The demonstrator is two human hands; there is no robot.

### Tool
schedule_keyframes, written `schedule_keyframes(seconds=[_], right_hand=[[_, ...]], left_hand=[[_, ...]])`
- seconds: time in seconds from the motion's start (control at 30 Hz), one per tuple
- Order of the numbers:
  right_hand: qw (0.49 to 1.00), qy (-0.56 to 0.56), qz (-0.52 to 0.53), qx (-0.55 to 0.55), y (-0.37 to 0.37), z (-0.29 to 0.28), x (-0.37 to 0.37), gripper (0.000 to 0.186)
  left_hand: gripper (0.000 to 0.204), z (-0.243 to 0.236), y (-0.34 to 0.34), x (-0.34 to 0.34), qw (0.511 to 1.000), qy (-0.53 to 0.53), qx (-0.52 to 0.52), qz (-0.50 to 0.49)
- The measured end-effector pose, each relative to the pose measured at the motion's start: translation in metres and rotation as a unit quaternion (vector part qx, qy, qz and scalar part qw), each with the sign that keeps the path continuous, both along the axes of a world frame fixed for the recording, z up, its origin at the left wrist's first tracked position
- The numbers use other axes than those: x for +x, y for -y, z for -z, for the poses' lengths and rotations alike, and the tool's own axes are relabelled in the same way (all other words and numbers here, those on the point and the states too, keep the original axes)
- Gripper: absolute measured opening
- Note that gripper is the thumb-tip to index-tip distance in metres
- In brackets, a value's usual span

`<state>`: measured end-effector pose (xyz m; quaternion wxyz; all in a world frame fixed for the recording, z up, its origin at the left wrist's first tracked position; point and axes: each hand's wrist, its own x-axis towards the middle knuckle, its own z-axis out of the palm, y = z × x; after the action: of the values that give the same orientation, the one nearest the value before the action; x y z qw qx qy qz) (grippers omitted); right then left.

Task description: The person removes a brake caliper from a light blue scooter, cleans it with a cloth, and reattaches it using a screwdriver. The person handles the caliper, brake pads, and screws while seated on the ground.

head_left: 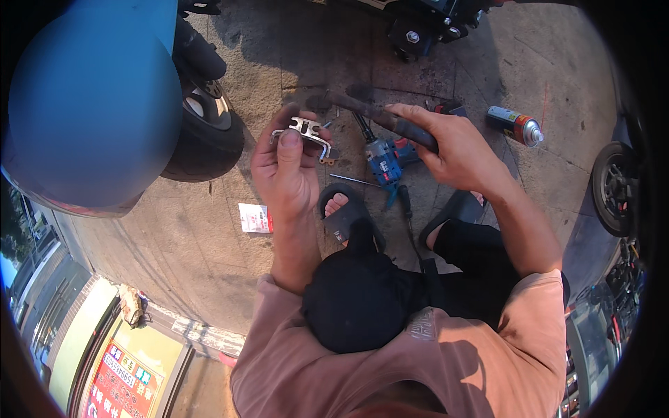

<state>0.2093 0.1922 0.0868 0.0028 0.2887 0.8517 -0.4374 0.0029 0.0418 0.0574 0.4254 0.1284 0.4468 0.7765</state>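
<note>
My left hand [288, 164] is closed around a small silver metal bracket [305, 128] with bent arms and notched edges, the thumb pressing on its front. A small brownish tab shows at the bracket's lower right. My right hand [456, 148] grips the dark handle of a long, dark bar-like tool [380, 115]; its tip points left toward the bracket, apart from it. The tool's exact kind cannot be made out. On the ground beneath it lies a blue power tool [383, 164], with a thin metal rod [354, 180] and a black-handled screwdriver [405, 202] nearby.
A scooter wheel [209, 139] and blue bodywork [94, 104] stand at the left. Vehicle parts [418, 35] hang in at the top. A spray can [514, 126] lies at the right, a white-and-red packet [256, 218] at the left. My sandalled feet [353, 217] are below.
</note>
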Motion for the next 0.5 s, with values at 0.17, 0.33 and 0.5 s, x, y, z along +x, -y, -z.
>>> schedule_keyframes(seconds=[0.17, 0.33, 0.5], right_hand=[[0.988, 0.061, -0.006, 0.141, 0.0138, -0.0099, -0.0117, 0.078], [0.976, 0.063, -0.009, 0.206, 0.0127, -0.0083, -0.0125, 0.08], [0.967, 0.074, -0.034, 0.24, 0.0104, -0.0033, -0.0102, 0.082]], left_hand=[[0.038, -0.0017, 0.0008, 0.0041, 1.0, -0.01, -0.022, -0.016], [0.035, -0.0018, -0.0005, 0.0065, 0.999, -0.032, -0.032, -0.023], [0.036, -0.0072, -0.0008, 0.01, 0.992, -0.112, -0.063, -0.017]])
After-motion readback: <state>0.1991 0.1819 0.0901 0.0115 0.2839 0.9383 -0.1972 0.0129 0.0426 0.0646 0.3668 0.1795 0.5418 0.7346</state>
